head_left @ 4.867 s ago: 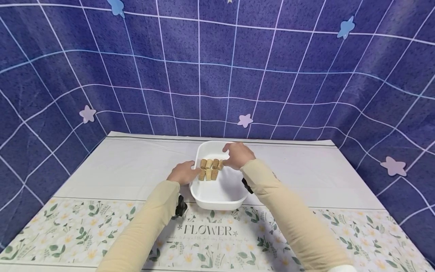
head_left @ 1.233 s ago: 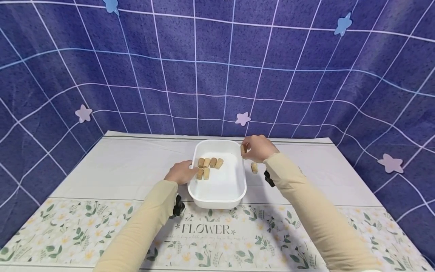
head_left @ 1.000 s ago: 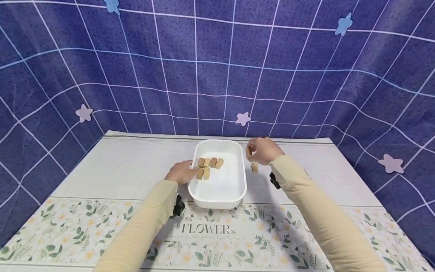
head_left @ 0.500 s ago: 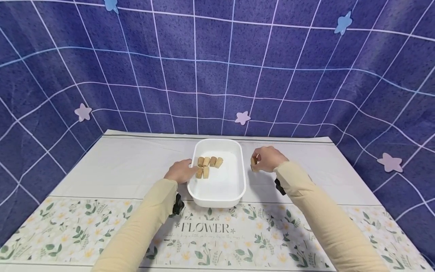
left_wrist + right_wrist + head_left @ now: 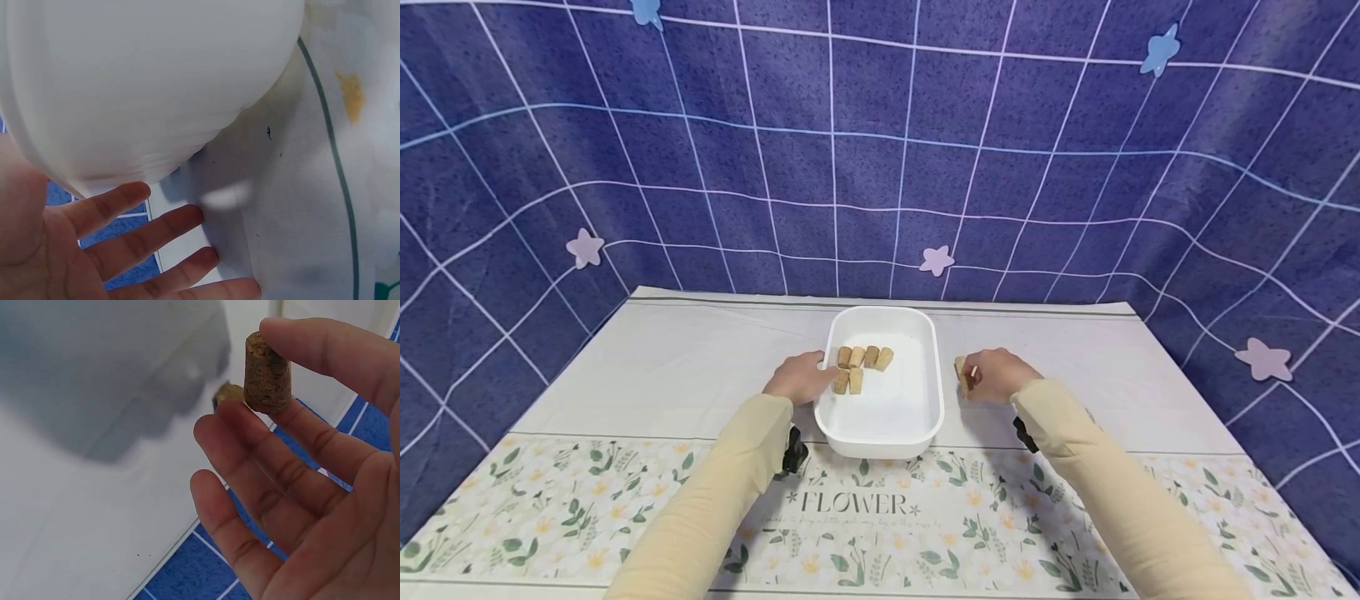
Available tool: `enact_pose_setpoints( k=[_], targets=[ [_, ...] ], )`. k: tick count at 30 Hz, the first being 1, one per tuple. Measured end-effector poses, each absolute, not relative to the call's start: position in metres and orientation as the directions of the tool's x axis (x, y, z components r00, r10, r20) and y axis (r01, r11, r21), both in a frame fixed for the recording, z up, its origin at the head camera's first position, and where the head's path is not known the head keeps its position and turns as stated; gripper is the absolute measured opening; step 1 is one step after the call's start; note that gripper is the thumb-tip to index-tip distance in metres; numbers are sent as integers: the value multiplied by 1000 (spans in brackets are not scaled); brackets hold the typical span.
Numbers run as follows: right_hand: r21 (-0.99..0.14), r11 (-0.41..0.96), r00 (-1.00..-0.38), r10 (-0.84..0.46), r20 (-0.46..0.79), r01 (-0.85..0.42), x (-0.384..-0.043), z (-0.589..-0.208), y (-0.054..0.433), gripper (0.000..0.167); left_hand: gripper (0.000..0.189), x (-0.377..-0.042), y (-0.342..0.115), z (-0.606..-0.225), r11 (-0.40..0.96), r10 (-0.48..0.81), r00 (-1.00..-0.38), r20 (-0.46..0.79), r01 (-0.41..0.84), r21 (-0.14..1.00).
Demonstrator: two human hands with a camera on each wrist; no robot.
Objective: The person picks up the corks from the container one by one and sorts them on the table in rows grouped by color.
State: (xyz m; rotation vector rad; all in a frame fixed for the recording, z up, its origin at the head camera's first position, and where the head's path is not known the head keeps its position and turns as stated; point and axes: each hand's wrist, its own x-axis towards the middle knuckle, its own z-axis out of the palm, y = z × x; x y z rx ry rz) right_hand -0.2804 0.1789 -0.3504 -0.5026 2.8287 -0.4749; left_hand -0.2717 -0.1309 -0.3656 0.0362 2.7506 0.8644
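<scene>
In the head view, my left hand (image 5: 800, 378) rests at the left wall of a white plastic tub (image 5: 880, 452), its thumb over the rim. The left wrist view shows those fingers (image 5: 147, 244) spread fairly straight outside, the index fingertip touching the wall (image 5: 156, 75). Inside the tub, several tapered corks lie at the left, among them a pale cork (image 5: 856, 382) in the nearer row. Right of the tub, my right hand (image 5: 1000, 375) pinches a brown speckled cork (image 5: 267, 375) between thumb and fingers, low over the table. Just behind it is another cork (image 5: 959, 365), partly hidden.
The tub stands on a white tablecloth (image 5: 715, 358) with a flowered band (image 5: 865, 533) along the front. A blue gridded curtain (image 5: 880, 167) with stars hangs behind the table and at both sides.
My right hand has carried a cork from the tub's front row out over the right rim, then lowered it in front of the cork on the table. The left hand has stayed on the tub.
</scene>
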Motion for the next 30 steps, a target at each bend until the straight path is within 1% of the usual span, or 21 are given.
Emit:
enact_pose_setpoints(
  k=[5, 7, 14, 22, 25, 30],
  targets=[
    [-360, 897, -913, -348, -213, -257, -275, -355, 180, 23, 57, -272, -130, -366, 818, 93, -967, -238, -62, 572],
    [-359, 896, -910, -352, -216, -261, -275, -359, 181, 25, 56, -272, -130, -367, 817, 94, -967, -236, -60, 574],
    [-362, 880, -903, -390, -178, -308, -272, -368, 184, 25, 56, -270, -129, -365, 815, 88, -966, -242, -70, 576],
    [-347, 885, -906, -386, -173, -311, -273, -373, 183, 21, 56, -272, -131, -367, 814, 83, -969, -233, -69, 577],
    [-342, 887, -906, -385, -177, -310, -272, -373, 183, 24, 56, -271, -130, -367, 816, 86, -969, -231, -64, 574],
    [-342, 890, -906, -379, -188, -301, -270, -371, 181, 36, 55, -269, -129, -365, 813, 85, -969, -233, -68, 578]
  ],
)
